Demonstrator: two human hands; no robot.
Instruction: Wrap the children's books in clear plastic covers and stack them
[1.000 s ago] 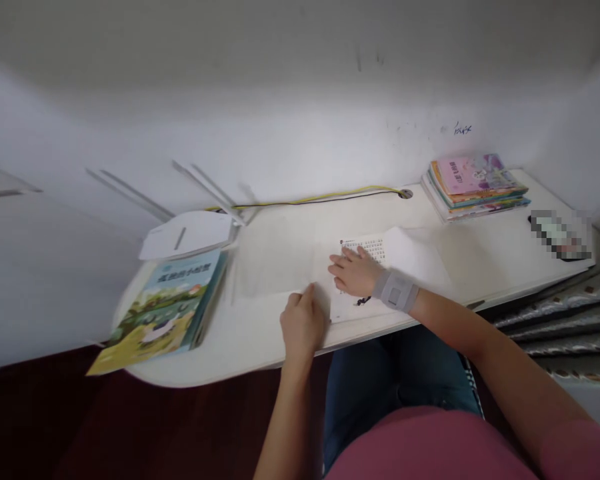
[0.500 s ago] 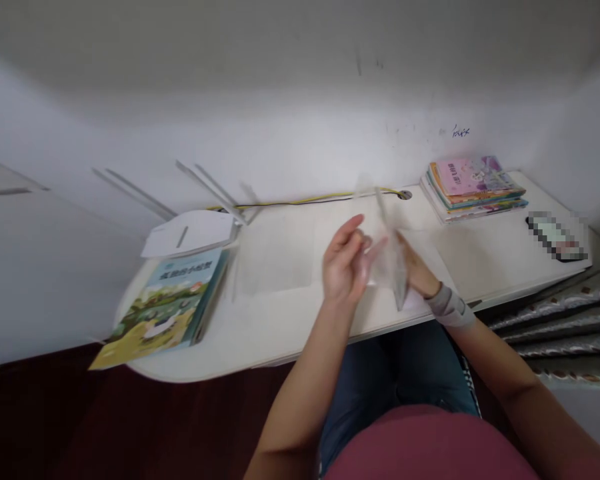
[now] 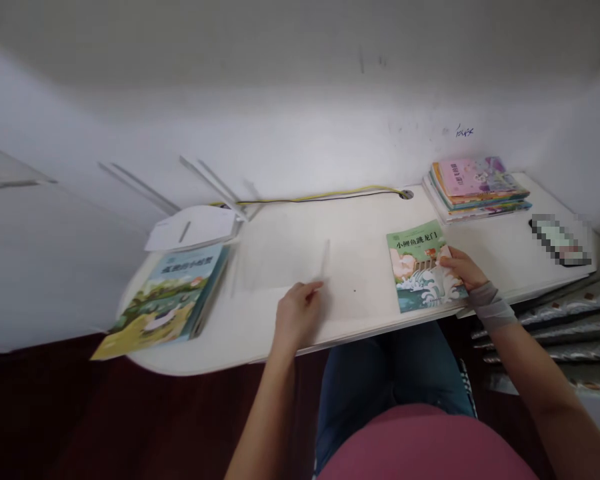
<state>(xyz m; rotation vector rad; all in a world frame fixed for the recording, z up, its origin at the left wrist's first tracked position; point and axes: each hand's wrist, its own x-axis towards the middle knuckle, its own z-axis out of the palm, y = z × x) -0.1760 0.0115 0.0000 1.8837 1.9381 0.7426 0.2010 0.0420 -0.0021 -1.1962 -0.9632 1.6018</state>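
Note:
My right hand (image 3: 463,267) grips the right edge of a thin picture book (image 3: 424,270) with a green top and white waves on its cover. The book is tilted at the table's front edge, its cover facing me. Around that wrist is a grey band. My left hand (image 3: 297,313) is closed low over the table, its fingers curled at what looks like the edge of a clear plastic sheet (image 3: 326,257). The sheet's outline is faint against the white top. Another clear sheet (image 3: 275,257) lies flat to its left.
At the left, a picture book stack (image 3: 165,300) overhangs the table edge, beside a white router (image 3: 193,227) with upright antennas. More books (image 3: 480,187) are piled at the back right, near a phone (image 3: 560,240). A yellow cable (image 3: 320,197) runs along the wall.
The book, edge-on between my hands before, now shows its front cover in my right hand, lower and to the right. My left hand has moved left and down, away from the book.

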